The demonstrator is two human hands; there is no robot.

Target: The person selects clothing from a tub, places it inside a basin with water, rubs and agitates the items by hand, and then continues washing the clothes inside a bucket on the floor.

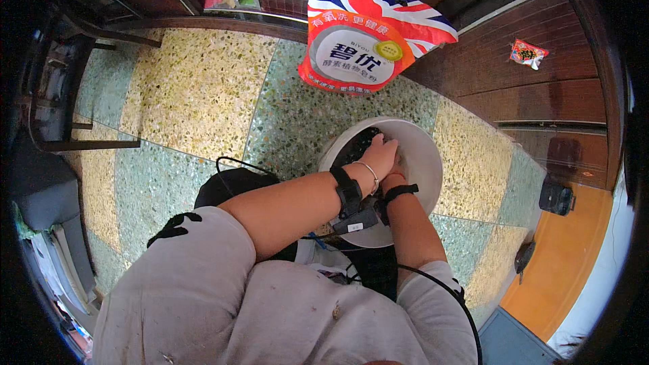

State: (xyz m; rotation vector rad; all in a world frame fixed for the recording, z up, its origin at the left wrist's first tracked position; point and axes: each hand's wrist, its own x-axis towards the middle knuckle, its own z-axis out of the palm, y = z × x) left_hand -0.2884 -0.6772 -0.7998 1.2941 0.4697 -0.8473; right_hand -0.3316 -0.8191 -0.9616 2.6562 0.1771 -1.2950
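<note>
Both hands are down inside a round white plastic bucket (428,162) that stands on the floor before me. My left hand (381,154) reaches in with bent fingers beside dark material, perhaps cloth, at the bucket's far left side (355,149). Close against it, partly covered, is my right hand (394,175); its fingers are hidden. What either hand grips cannot be made out. Dark straps with small devices are on both wrists; the left wrist also has a metal bangle. Beyond the bucket stands a red, white and blue laundry soap powder bag (350,35).
A dark wooden chair (86,144) is at the left. Brown wooden cabinet panels (547,86) line the right, with a small red packet (528,54) there. Black cables run along my arms. Speckled green and yellow floor surrounds the bucket. A grey padded seat (45,197) is at far left.
</note>
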